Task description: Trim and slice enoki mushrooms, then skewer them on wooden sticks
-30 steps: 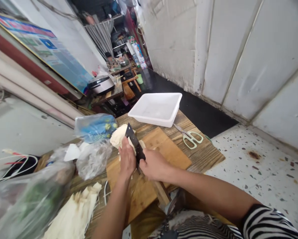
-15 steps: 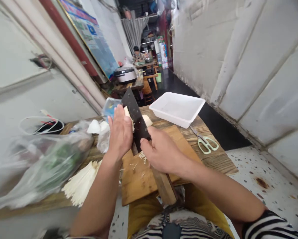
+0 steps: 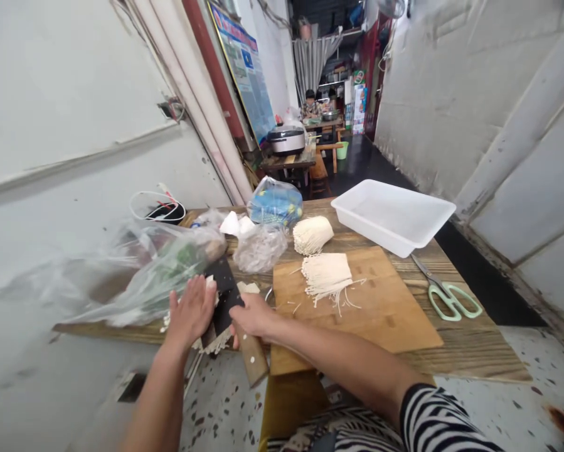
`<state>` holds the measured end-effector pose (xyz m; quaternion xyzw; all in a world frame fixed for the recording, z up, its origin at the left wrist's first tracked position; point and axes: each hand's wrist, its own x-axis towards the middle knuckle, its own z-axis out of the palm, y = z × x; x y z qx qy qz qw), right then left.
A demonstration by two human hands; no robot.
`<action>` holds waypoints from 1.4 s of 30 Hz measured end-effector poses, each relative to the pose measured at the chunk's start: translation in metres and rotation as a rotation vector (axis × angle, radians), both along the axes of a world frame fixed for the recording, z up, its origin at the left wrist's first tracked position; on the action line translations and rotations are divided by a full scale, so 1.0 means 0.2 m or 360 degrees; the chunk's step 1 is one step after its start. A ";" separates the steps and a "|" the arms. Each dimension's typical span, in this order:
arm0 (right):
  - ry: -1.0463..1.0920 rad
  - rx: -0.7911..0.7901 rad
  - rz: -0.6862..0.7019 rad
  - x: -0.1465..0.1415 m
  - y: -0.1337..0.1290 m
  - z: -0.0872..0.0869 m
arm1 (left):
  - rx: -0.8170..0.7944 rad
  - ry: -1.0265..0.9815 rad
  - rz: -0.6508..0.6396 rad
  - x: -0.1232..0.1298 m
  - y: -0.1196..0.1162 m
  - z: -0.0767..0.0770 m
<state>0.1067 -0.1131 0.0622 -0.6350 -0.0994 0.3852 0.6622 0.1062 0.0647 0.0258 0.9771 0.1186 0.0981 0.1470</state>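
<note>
My right hand (image 3: 252, 314) is wrapped round a cleaver (image 3: 223, 285) with a dark blade and wooden handle, tilted at the table's left front edge. Fingers stretched out, my left hand (image 3: 194, 309) lies along the blade's left side, against a bit of pale enoki mushroom mostly hidden behind it. More enoki (image 3: 218, 341) shows under the blade. On the wooden cutting board (image 3: 357, 323) rests a cut bunch of enoki mushrooms (image 3: 327, 275) with loose strands. Another enoki bunch (image 3: 312, 234) lies behind the board.
A white plastic tray (image 3: 389, 216) stands at the back right, with green-handled scissors (image 3: 451, 298) before it. Plastic bags hold greens (image 3: 178, 267) and something blue (image 3: 276, 202). A black bowl (image 3: 169, 212) with a white cable is at left. Farther back, a person (image 3: 310, 107) sits.
Both hands and the cleaver have moved left, off the cutting board to the enoki at the table's left edge. A cut enoki bunch now shows on the board. The view has turned left.
</note>
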 end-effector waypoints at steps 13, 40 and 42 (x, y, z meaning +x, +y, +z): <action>-0.0710 -0.0445 -0.0165 0.11 -0.58 0.37 | -0.0178 0.0062 0.0102 0.05 -0.07 -0.17; -0.0161 -0.0249 -0.1032 -0.21 -1.52 -0.04 | -0.0011 -0.0089 -0.0875 0.37 -1.36 -0.07; -0.0182 -0.0256 -0.1036 -0.21 -1.52 -0.05 | 0.0040 -0.0046 -0.0870 0.37 -1.38 -0.08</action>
